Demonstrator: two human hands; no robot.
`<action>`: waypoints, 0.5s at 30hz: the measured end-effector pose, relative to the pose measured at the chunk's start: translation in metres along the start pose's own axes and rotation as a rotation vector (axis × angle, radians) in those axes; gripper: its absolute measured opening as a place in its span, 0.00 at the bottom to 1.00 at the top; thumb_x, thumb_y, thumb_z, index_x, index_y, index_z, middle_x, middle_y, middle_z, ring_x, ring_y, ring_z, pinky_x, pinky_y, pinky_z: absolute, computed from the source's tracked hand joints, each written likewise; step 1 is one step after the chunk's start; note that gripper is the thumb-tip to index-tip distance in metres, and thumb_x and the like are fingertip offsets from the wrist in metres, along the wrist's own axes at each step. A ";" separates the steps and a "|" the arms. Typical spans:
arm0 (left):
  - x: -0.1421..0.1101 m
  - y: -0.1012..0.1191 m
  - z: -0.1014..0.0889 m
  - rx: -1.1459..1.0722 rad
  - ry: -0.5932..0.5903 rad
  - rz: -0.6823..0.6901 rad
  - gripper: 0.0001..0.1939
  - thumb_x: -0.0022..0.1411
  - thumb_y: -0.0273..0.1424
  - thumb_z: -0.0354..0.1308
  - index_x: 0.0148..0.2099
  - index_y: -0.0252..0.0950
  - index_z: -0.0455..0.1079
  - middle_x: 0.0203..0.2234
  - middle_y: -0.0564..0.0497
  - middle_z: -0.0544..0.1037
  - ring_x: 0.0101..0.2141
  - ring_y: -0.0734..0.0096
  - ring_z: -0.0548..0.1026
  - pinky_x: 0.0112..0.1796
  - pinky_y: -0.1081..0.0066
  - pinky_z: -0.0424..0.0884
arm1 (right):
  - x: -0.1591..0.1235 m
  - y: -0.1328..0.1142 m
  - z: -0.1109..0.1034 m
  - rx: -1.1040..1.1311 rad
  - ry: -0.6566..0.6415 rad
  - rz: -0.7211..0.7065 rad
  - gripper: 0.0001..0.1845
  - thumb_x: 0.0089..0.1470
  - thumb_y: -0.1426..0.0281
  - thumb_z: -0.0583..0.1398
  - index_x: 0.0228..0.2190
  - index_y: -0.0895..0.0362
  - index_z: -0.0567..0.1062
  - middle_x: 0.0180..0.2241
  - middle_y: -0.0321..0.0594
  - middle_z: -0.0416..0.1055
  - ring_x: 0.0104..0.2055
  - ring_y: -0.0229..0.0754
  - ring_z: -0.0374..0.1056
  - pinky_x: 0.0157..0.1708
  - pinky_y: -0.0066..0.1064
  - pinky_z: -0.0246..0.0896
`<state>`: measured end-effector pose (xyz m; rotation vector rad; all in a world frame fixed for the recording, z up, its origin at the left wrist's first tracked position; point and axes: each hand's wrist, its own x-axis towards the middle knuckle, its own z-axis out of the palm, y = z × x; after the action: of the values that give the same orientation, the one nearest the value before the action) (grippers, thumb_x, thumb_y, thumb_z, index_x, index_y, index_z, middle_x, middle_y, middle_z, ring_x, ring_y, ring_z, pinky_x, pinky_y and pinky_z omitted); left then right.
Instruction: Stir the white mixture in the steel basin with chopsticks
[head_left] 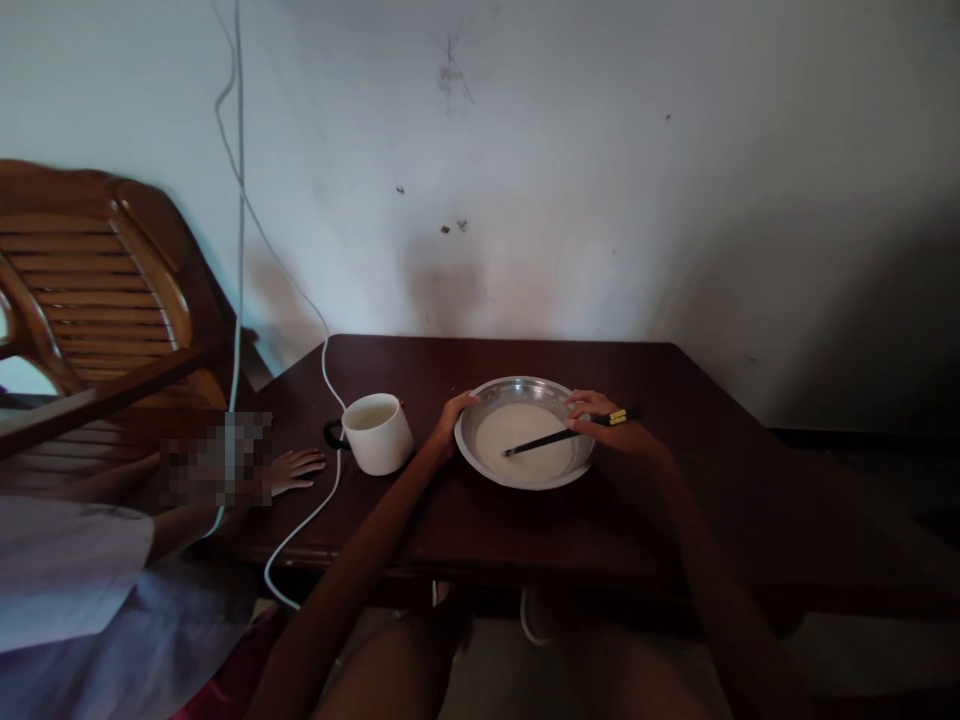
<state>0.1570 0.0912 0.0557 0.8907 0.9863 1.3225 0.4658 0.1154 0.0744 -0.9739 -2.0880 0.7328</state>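
A shallow metal bowl (467,452) stands on the dark table, with a smooth whitish mixture (517,430) covering its bottom. At its left rim, my left hand (453,418) grips the edge with the fingers over it. My right hand (611,425) is closed round black chopsticks (546,440) with gold bands near the upper end. They slant down to the left, their tips at the mixture. Some fingers of that hand also rest on the bowl's right rim. Left of the bowl is a white mug-like pot (379,440) with a black handle.
Another person's hand (296,470) lies on the table (450,530) at the left. A white cable (306,520) runs down past the pot and over the table edge. A wooden slatted chair (112,290) stands at the left, and a pale wall (562,200) rises behind.
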 end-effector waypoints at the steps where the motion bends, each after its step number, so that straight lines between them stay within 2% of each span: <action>1: 0.000 0.000 0.000 -0.001 0.002 0.004 0.14 0.45 0.36 0.64 0.35 0.34 0.74 0.24 0.51 0.76 0.26 0.67 0.72 0.29 0.70 0.65 | 0.000 0.000 0.000 -0.009 0.033 0.008 0.14 0.51 0.53 0.64 0.26 0.50 0.79 0.47 0.44 0.74 0.58 0.53 0.66 0.62 0.52 0.55; 4: 0.001 0.000 -0.001 0.005 0.022 0.003 0.13 0.45 0.36 0.64 0.33 0.34 0.73 0.22 0.52 0.75 0.25 0.68 0.71 0.28 0.70 0.64 | 0.000 0.000 -0.003 -0.019 0.131 0.044 0.15 0.52 0.53 0.63 0.26 0.51 0.78 0.43 0.44 0.76 0.53 0.52 0.69 0.61 0.51 0.57; 9: 0.000 0.002 0.001 0.006 0.017 0.000 0.14 0.44 0.35 0.64 0.35 0.34 0.75 0.25 0.52 0.77 0.27 0.66 0.72 0.29 0.70 0.65 | 0.000 -0.004 -0.001 0.034 -0.020 -0.006 0.15 0.51 0.53 0.64 0.26 0.51 0.79 0.45 0.42 0.76 0.52 0.50 0.70 0.57 0.47 0.61; 13: -0.002 0.003 0.003 -0.002 0.043 0.010 0.11 0.45 0.34 0.63 0.32 0.35 0.75 0.24 0.51 0.77 0.27 0.65 0.72 0.30 0.70 0.66 | 0.001 -0.002 -0.002 -0.016 0.151 0.031 0.16 0.51 0.52 0.63 0.26 0.51 0.78 0.41 0.43 0.76 0.50 0.51 0.70 0.58 0.50 0.59; 15: -0.003 0.003 0.004 -0.004 0.051 0.036 0.09 0.45 0.33 0.63 0.31 0.35 0.75 0.24 0.51 0.77 0.28 0.65 0.73 0.30 0.70 0.66 | -0.001 -0.002 -0.005 -0.005 0.150 0.060 0.16 0.51 0.52 0.63 0.25 0.51 0.78 0.41 0.44 0.76 0.49 0.51 0.71 0.57 0.50 0.60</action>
<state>0.1594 0.0889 0.0596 0.8790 1.0115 1.3831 0.4698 0.1149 0.0785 -1.0647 -1.9390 0.6632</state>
